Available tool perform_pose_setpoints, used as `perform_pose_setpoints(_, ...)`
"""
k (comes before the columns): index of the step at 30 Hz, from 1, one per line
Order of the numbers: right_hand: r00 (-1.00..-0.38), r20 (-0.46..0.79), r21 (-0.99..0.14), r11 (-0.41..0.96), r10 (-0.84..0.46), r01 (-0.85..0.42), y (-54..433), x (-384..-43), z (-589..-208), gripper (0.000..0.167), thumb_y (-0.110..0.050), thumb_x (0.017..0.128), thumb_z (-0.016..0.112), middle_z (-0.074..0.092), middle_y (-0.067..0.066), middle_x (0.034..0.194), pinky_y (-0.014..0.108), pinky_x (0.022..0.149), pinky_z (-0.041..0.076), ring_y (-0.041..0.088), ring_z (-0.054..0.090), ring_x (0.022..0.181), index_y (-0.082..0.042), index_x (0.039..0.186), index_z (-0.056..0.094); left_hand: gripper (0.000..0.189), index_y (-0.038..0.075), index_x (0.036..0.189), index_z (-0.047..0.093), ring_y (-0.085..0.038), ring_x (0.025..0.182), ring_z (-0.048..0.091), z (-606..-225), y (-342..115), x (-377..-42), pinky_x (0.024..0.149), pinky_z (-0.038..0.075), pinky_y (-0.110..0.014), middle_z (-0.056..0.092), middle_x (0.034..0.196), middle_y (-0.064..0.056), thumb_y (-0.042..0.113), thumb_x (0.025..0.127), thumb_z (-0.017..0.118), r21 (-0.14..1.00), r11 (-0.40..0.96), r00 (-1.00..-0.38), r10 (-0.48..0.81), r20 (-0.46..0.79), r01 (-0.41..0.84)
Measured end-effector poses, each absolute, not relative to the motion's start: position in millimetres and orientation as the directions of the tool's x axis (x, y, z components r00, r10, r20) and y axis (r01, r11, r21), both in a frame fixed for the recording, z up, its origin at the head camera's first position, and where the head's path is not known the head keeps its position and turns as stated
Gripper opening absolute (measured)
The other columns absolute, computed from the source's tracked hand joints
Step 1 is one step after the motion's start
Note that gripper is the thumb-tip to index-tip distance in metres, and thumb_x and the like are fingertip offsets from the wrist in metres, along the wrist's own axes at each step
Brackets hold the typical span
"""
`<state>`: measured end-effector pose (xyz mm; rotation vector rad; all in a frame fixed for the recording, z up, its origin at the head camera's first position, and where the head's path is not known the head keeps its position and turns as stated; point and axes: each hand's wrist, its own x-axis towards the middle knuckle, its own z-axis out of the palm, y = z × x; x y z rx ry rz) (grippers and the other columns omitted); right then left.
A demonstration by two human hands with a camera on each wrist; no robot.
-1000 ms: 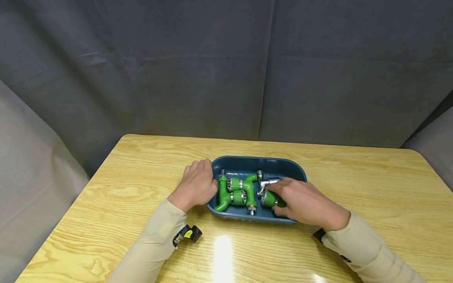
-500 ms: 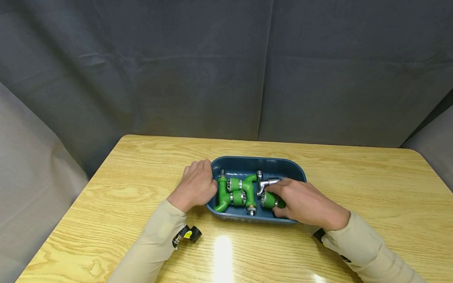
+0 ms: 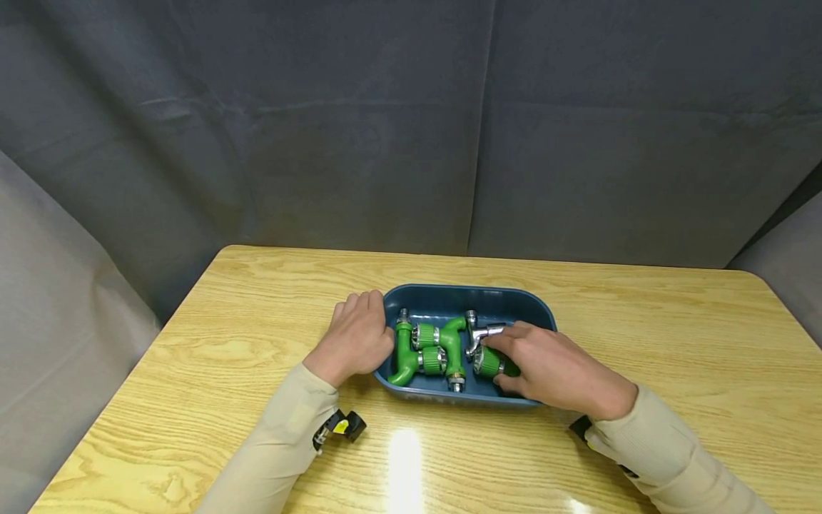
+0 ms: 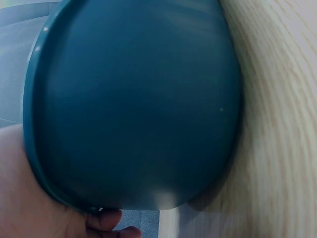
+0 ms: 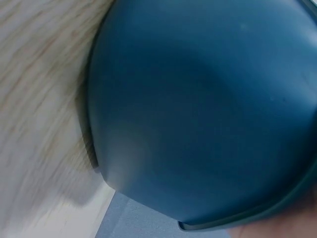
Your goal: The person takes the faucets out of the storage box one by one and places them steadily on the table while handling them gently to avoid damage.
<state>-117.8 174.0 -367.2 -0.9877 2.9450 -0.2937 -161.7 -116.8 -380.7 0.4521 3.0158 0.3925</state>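
A dark blue plastic tub (image 3: 462,288) stands on the table. My left hand (image 3: 357,335) grips its left rim; the left wrist view shows the hand (image 4: 34,198) at the tub's edge with fingertips curled beyond it. Inside lie a green tap (image 3: 404,350) at the left, another green tap (image 3: 453,348) beside it, and a chrome tap (image 3: 477,335) to the right. My right hand (image 3: 555,368) reaches over the right rim and holds a third green tap (image 3: 486,363), thumb and fingers around it. Its ribbed knob shows; my hand hides the rest. The tub's wall (image 5: 198,109) fills most of the right wrist view.
The wood-grain table (image 3: 257,300) extends around the tub. Dark grey cloth (image 3: 359,143) hangs behind the table's far edge, and lighter cloth (image 3: 58,300) hangs at the left.
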Motion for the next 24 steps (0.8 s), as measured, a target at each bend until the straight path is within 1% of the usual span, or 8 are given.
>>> perform_pose_setpoints(7, -0.790, 0.058, -0.159, 0.776, -0.610, -0.611, 174.6, -117.1, -367.7, 0.047, -0.024, 0.085, 0.084, 0.075, 0.010, 0.116, 0.040, 0.084, 0.061, 0.025, 0.071, 0.108, -0.004, 0.127, 0.071, 0.020, 0.003, 0.106, 0.047, -0.027, 0.093, 0.043, -381.0, -116.9, -161.6, 0.080, 0.031, -0.035, 0.050, 0.098, -0.010, 0.019, 0.094, 0.046, 0.260, 0.925, -0.956, 0.293, -0.029, 0.276)
perform_pose_setpoints(13, -0.782, 0.072, -0.136, 0.771, -0.619, -0.622, 175.0, -116.5, -367.9, 0.046, -0.024, 0.085, 0.084, 0.075, 0.007, 0.112, 0.034, 0.077, 0.060, 0.020, 0.069, 0.102, -0.005, 0.126, 0.072, 0.020, 0.003, 0.106, 0.047, -0.027, 0.094, 0.043, -381.5, -116.6, -161.5, 0.080, 0.031, -0.035, 0.050, 0.098, -0.010, 0.019, 0.094, 0.046, 0.261, 0.925, -0.955, 0.295, -0.028, 0.277)
perform_pose_setpoints(18, -0.768, 0.111, -0.096, 0.763, -0.630, -0.640, 175.2, -116.6, -368.7, 0.045, -0.024, 0.084, 0.085, 0.074, 0.004, 0.105, 0.027, 0.070, 0.056, 0.013, 0.063, 0.091, -0.006, 0.123, 0.073, 0.021, 0.002, 0.107, 0.048, -0.027, 0.094, 0.043, -380.9, -116.5, -161.4, 0.081, 0.032, -0.036, 0.050, 0.098, -0.010, 0.019, 0.094, 0.046, 0.262, 0.925, -0.955, 0.294, -0.028, 0.277)
perform_pose_setpoints(21, -0.756, 0.137, -0.063, 0.756, -0.640, -0.652, 175.2, -116.9, -369.1, 0.044, -0.026, 0.084, 0.085, 0.073, 0.003, 0.103, 0.026, 0.068, 0.054, 0.010, 0.060, 0.087, -0.006, 0.121, 0.074, 0.021, 0.002, 0.106, 0.048, -0.027, 0.094, 0.043, -380.7, -116.7, -161.2, 0.081, 0.032, -0.036, 0.050, 0.098, -0.010, 0.018, 0.094, 0.046, 0.262, 0.924, -0.955, 0.295, -0.028, 0.278)
perform_pose_setpoints(24, -0.748, 0.152, -0.046, 0.751, -0.646, -0.659, 175.3, -117.5, -369.0, 0.044, -0.026, 0.083, 0.085, 0.073, 0.003, 0.102, 0.026, 0.068, 0.054, 0.010, 0.059, 0.087, -0.005, 0.121, 0.074, 0.021, 0.002, 0.106, 0.048, -0.027, 0.094, 0.043, -381.0, -117.1, -161.5, 0.081, 0.032, -0.036, 0.050, 0.098, -0.010, 0.018, 0.093, 0.046, 0.263, 0.924, -0.955, 0.295, -0.025, 0.278)
